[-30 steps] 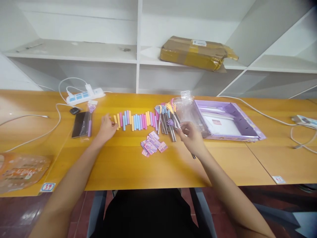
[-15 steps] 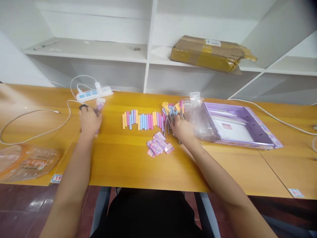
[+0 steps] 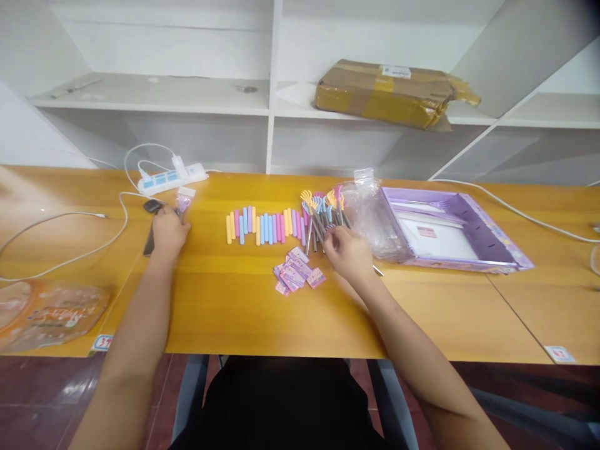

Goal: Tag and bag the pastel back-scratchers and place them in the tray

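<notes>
My right hand (image 3: 349, 251) is over a pile of back scratchers (image 3: 320, 203) with metal rods and yellow, blue and pink hand-shaped heads. Its thumb and fingers are pinched together beside the rods; what they hold is hidden. A rod end pokes out past my wrist. Far to the left, my left hand (image 3: 169, 236) is curled down on the table. A clear packet (image 3: 184, 199) with a purple piece inside sticks out beyond its fingers, and whatever they grip is covered. Coloured tubes (image 3: 266, 229) lie in an uneven row between my hands, with pink-purple cards (image 3: 295, 272) nearer me.
Clear plastic bags (image 3: 375, 222) lean against an open purple box (image 3: 450, 231) on the right. Back left sit a white power strip (image 3: 171, 179) with cables and a dark object (image 3: 149, 242). An orange-printed bag (image 3: 65, 312) lies left; a taped carton (image 3: 389, 94) rests on the shelf.
My right hand has drawn slightly back towards me from the pile, with its fingers more curled. My left hand stays near the packet, and more of the dark object beside it shows. The view has shifted slightly.
</notes>
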A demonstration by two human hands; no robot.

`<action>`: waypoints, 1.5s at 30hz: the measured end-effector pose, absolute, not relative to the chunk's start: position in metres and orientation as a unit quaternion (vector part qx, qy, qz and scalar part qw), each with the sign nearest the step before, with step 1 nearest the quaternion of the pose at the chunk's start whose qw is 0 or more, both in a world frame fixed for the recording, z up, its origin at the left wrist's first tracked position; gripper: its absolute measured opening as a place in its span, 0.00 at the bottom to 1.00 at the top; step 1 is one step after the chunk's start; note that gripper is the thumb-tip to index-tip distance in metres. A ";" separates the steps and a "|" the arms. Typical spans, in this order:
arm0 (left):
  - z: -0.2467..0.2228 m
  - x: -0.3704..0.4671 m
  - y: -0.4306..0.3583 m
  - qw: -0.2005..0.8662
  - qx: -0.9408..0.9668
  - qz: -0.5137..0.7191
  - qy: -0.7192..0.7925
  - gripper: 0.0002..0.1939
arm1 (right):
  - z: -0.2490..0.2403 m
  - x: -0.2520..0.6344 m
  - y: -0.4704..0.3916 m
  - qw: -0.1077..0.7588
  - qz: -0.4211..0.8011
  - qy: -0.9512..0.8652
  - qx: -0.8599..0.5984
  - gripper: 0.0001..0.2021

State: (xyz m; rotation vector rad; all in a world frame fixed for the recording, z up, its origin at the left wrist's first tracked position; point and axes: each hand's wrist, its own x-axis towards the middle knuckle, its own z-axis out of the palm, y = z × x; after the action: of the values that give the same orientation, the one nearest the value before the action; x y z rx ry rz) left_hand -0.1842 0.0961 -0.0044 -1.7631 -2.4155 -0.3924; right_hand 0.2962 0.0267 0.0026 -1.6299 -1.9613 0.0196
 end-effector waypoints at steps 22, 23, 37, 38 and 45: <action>0.023 -0.045 0.014 -0.753 -0.555 -0.094 -0.339 0.22 | -0.011 0.277 0.008 0.473 0.343 -0.730 -0.354 0.39; 0.021 -0.035 0.007 -0.772 -0.549 -0.059 -0.314 0.21 | -0.012 0.273 0.005 0.471 0.364 -0.729 -0.339 0.42; 0.011 -0.008 -0.013 -0.762 -0.548 -0.117 -0.326 0.23 | -0.026 0.246 -0.013 0.516 0.334 -0.686 -0.389 0.14; 0.012 -0.009 -0.013 -0.768 -0.541 -0.119 -0.323 0.24 | -0.026 0.248 -0.012 0.518 0.344 -0.680 -0.388 0.11; 0.016 -0.010 -0.013 -0.778 -0.531 -0.123 -0.312 0.24 | -0.026 0.258 -0.010 0.510 0.377 -0.674 -0.379 0.09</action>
State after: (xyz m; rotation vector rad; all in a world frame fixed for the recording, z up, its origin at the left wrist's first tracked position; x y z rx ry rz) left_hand -0.0103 -0.0134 0.0164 -4.1631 -2.4498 -0.9619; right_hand 0.2585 -0.0103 -0.0259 -0.9127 -1.6217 0.9079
